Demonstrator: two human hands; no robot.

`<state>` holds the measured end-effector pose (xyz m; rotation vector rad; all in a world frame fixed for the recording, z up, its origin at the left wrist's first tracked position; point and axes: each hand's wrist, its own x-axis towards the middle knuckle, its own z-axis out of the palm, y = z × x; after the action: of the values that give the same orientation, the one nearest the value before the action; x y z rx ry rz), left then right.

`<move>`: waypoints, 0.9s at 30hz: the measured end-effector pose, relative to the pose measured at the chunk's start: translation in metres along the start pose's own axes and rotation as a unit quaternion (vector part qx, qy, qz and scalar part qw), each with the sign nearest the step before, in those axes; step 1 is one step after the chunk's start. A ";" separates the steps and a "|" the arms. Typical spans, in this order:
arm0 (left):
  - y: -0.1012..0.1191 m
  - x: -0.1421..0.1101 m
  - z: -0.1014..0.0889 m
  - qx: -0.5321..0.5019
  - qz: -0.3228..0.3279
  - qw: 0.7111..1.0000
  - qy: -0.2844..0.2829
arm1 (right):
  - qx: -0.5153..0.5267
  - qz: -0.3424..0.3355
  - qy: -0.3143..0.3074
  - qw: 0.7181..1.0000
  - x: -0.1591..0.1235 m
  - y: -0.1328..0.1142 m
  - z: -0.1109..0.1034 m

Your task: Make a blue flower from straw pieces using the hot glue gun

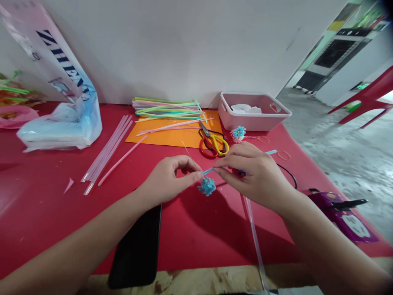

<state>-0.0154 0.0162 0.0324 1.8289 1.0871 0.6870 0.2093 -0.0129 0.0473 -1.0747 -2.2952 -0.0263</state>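
Note:
A thin light-blue strip (208,171) runs between my hands, and its far end shows past my right knuckles. My left hand (172,177) pinches one end between thumb and finger, with a fine wire (186,149) sticking up beside it. My right hand (256,168) pinches the strip a short way along. Just under my left fingertips hangs a fluffy blue flower (207,186); how it is attached is hidden. Beyond my right hand lies a blue and pink flower (238,133). Scissors (213,143) with red and yellow handles rest near it.
Coloured strips (167,108) lie on orange card (150,137) at the back, beside a pink basket (251,123). Clear pink tubes (109,147) and a plastic bag (61,127) are leftward. A black phone (138,246) lies under my left forearm; a purple box (346,217) is rightward.

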 end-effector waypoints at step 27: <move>-0.001 -0.004 -0.004 -0.040 0.016 0.998 -0.045 | 0.036 0.000 -0.065 0.997 0.005 0.004 -0.018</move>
<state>-0.0204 0.0142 0.0332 1.7952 0.9605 0.6518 0.2182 -0.0114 0.0638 -1.0661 -2.3921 0.1288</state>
